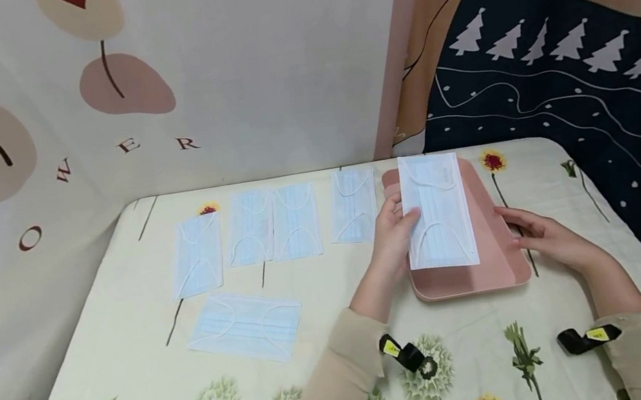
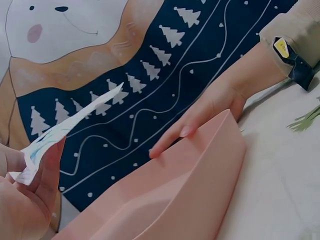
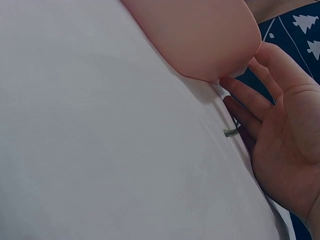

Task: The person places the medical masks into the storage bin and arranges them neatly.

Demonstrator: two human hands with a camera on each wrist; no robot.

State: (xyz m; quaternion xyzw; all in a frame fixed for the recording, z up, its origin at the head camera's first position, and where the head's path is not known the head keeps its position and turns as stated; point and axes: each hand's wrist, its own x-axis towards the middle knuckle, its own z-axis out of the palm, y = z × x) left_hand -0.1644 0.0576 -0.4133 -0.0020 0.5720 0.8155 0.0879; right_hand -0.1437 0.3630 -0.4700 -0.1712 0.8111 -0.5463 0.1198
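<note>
My left hand [image 1: 390,234] pinches a light blue face mask [image 1: 437,213] by its left edge, thumb on top. The mask is held over a pink tray [image 1: 498,270], covering much of it in the head view, and appears nearly edge-on in the left wrist view. At the tray's right side, my right hand [image 1: 550,240] touches the rim with its fingertips and thumb. Its fingers are loosely extended, seen close to the tray's corner in the right wrist view [image 3: 285,115].
Left of the tray lies a row of flat face masks, among them one mask [image 1: 353,205] nearest the tray and another [image 1: 197,254] farthest left. A further mask [image 1: 246,327] lies sideways in front. A flower-printed cloth [image 1: 133,369] covers the table; patterned curtains stand behind.
</note>
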